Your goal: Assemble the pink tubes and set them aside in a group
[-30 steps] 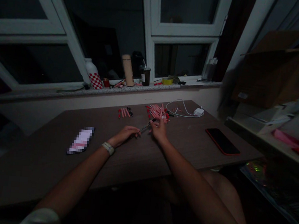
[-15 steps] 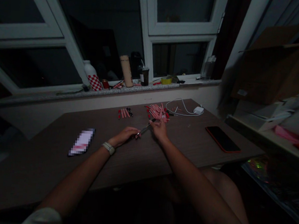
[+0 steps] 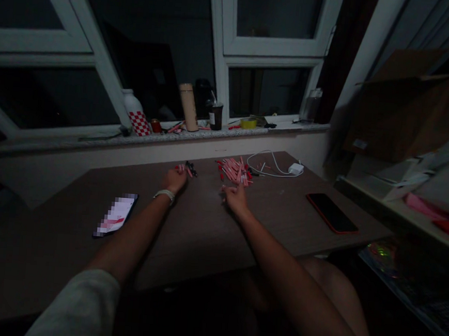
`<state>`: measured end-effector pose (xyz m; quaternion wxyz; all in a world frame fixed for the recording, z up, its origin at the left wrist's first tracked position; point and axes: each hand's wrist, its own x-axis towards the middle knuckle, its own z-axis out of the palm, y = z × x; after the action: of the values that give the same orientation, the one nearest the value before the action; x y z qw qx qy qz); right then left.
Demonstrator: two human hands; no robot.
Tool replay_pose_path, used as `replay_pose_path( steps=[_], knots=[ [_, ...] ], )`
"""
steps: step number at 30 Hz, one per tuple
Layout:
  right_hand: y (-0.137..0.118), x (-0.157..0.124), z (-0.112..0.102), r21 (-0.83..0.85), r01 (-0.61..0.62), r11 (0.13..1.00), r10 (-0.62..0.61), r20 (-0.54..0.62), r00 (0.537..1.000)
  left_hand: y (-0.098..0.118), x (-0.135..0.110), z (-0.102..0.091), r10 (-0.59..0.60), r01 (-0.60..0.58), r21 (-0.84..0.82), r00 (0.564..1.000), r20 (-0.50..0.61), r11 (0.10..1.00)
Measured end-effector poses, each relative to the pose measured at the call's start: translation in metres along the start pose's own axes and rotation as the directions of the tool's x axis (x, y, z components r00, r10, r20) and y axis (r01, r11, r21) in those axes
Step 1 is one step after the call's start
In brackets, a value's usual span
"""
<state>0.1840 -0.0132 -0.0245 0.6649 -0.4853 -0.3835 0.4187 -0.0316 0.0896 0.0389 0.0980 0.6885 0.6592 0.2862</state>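
Both hands rest on a dark wood-grain desk (image 3: 199, 233), well apart. Far left lies a smartphone (image 3: 115, 215) with a pixelated screen, face up. A pale wristband (image 3: 164, 195) circles the left wrist. The left hand (image 3: 175, 180) is curled, its fingertips at a small pile of pink-and-red plastic pieces (image 3: 181, 169); whether it grips any cannot be told. Just right of that pile sit small black parts (image 3: 191, 169). The right hand (image 3: 235, 200) lies loosely open just below a larger pile of pink-and-red plastic pieces (image 3: 234, 170), not touching it. Further right run a white charging cable (image 3: 267, 163) and its charger (image 3: 295, 169), then a black phone in a red case (image 3: 332, 212).
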Motion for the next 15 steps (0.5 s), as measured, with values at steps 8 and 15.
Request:
replay_pose_path(
  steps=[8,15],
  knots=[
    [0.0,0.001,0.001,-0.008,-0.011,1.0,0.01,-0.018,1.0,0.004,0.013,-0.003,-0.071,0.086,0.265,0.995,-0.067,0.96],
    [0.0,0.0,0.001,-0.036,-0.026,0.999,0.026,0.013,1.0,0.006,0.01,0.008,0.051,-0.018,0.319,0.994,-0.095,0.947]
  ],
)
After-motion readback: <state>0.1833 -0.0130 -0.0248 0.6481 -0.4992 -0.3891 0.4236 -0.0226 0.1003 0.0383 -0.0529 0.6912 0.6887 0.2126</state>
